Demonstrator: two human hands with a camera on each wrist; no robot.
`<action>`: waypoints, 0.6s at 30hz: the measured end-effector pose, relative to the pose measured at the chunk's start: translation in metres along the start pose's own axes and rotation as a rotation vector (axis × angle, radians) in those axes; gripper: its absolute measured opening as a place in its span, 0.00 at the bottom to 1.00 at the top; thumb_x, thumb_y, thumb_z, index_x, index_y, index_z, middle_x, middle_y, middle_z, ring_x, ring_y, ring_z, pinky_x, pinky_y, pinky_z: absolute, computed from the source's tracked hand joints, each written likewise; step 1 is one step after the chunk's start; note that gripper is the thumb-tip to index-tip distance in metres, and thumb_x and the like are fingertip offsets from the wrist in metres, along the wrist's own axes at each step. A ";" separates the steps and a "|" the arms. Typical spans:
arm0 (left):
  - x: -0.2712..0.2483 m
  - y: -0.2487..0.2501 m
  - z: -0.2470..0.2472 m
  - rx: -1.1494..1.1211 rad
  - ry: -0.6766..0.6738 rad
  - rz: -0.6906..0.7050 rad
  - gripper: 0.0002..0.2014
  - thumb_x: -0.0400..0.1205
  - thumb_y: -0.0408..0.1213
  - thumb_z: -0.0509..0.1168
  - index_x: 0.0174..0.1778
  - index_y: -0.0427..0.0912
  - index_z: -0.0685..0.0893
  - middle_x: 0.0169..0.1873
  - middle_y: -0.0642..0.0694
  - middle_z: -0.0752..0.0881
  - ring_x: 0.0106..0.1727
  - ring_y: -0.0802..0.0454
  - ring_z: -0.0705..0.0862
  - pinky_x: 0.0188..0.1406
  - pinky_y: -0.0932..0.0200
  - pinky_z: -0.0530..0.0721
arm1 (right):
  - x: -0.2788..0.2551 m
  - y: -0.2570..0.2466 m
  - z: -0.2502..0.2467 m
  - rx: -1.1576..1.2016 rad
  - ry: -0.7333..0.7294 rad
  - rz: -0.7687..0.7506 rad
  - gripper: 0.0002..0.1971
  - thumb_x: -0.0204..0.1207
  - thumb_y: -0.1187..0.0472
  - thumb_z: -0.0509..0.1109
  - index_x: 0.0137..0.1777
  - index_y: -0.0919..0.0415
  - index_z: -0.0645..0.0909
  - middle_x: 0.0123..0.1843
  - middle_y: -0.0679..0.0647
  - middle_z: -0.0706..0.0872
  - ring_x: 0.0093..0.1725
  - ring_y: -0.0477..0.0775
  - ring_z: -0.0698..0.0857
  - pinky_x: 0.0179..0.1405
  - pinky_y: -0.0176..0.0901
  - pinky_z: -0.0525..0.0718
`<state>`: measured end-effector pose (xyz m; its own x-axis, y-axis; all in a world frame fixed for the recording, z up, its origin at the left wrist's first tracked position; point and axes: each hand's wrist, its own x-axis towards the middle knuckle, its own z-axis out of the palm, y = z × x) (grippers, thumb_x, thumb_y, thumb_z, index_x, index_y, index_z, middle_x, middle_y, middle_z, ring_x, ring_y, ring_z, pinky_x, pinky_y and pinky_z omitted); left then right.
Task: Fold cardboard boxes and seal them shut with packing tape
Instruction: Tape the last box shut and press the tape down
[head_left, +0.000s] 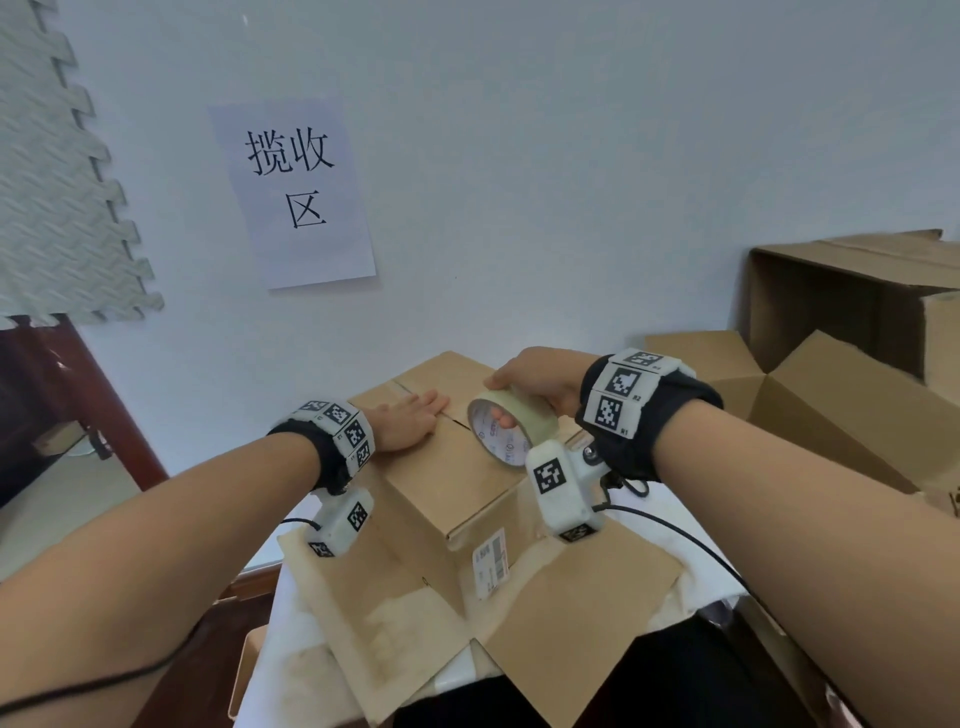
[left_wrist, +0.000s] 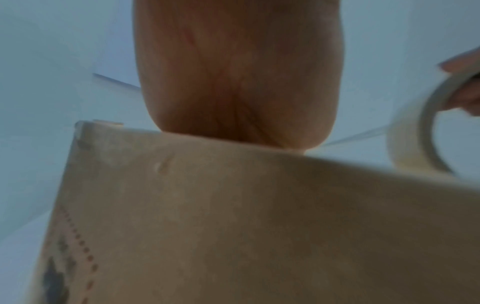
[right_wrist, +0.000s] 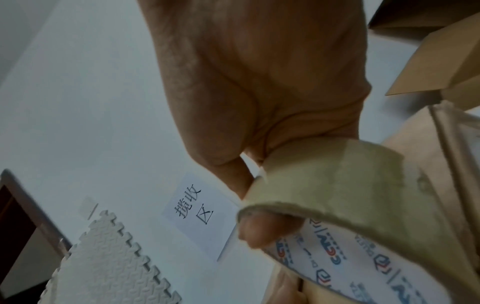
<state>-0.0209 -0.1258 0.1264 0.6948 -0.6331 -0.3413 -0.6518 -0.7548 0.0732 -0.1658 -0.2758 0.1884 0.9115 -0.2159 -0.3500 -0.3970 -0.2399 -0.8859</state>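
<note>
Sealing stage: you had the box (head_left: 457, 483) standing on the table with its top flaps folded down, and taping looked about to begin or only just begun.
Left hand: your left hand (head_left: 408, 423) lay flat on the top of the box, fingers straight and together, pressing the flaps closed beside the middle seam.
Right hand: your right hand (head_left: 540, 384) gripped the tape roll (head_left: 511, 428), thumb over the outer rim and at least one finger hooked through the core.
Tape roll: it stood on edge on the box top, just beside your left fingertips and over the seam.
Tape on the seam: the left wrist view showed a thin clear strip running from the roll toward the box edge; whether it was already stuck down could not be told.
Done: flaps on the upper side were folded shut.
Left: the seam needed a full strip pressed and cut, and the lower flaps (head_left: 571, 613) were spread flat on the table, so that end was judged unsealed.
More work: other open boxes (head_left: 831, 395) waited at your right.
</note>
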 end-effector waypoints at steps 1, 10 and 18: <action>-0.002 0.002 0.001 0.007 0.000 -0.001 0.27 0.90 0.39 0.40 0.86 0.46 0.42 0.86 0.48 0.41 0.86 0.48 0.42 0.83 0.38 0.43 | -0.001 0.001 0.000 0.014 0.005 -0.001 0.12 0.85 0.60 0.59 0.45 0.68 0.75 0.33 0.59 0.84 0.30 0.52 0.82 0.34 0.41 0.83; -0.035 0.042 0.015 0.002 -0.107 0.110 0.28 0.91 0.44 0.40 0.86 0.46 0.40 0.86 0.48 0.40 0.85 0.52 0.39 0.83 0.40 0.37 | -0.002 0.007 0.007 0.021 0.104 -0.019 0.17 0.84 0.53 0.62 0.40 0.66 0.77 0.23 0.54 0.84 0.21 0.47 0.83 0.22 0.34 0.81; -0.041 0.043 0.019 -0.076 -0.053 0.081 0.27 0.91 0.42 0.40 0.86 0.46 0.40 0.86 0.50 0.43 0.86 0.52 0.42 0.83 0.38 0.38 | -0.014 0.013 0.005 0.120 0.037 -0.058 0.17 0.82 0.59 0.65 0.64 0.69 0.72 0.45 0.64 0.87 0.39 0.60 0.85 0.60 0.57 0.84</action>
<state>-0.0835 -0.1291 0.1252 0.6227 -0.6838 -0.3803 -0.6786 -0.7139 0.1727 -0.1830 -0.2710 0.1807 0.9271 -0.2398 -0.2879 -0.3262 -0.1388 -0.9351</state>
